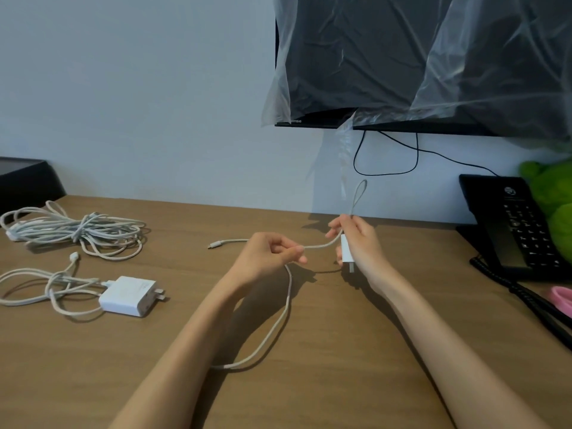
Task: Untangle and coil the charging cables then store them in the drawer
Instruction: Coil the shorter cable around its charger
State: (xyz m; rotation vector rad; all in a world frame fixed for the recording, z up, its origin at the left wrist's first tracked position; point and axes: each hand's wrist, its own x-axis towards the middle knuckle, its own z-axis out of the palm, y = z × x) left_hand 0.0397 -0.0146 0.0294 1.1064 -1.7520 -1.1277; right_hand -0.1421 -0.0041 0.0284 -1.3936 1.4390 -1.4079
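My left hand (269, 258) pinches a thin white charging cable (280, 323) over the middle of the wooden desk (309, 382). From that pinch the cable hangs in a long loop toward the desk's front, and its free plug end (213, 244) lies to the left. My right hand (359, 243) grips the cable's small white plug adapter (346, 253) together with a short loop of cable that stands up above the fingers. At the left lie a tangled bundle of pale cables (74, 232) and a large white charger (128, 295) with its own tangled cord. No drawer is in view.
A black desk telephone (513, 224) with a coiled cord stands at the right, a green plush toy (551, 193) behind it and a pink object (561, 300) at the edge. A plastic-covered monitor (402, 57) hangs on the wall. A dark box (24, 181) sits far left.
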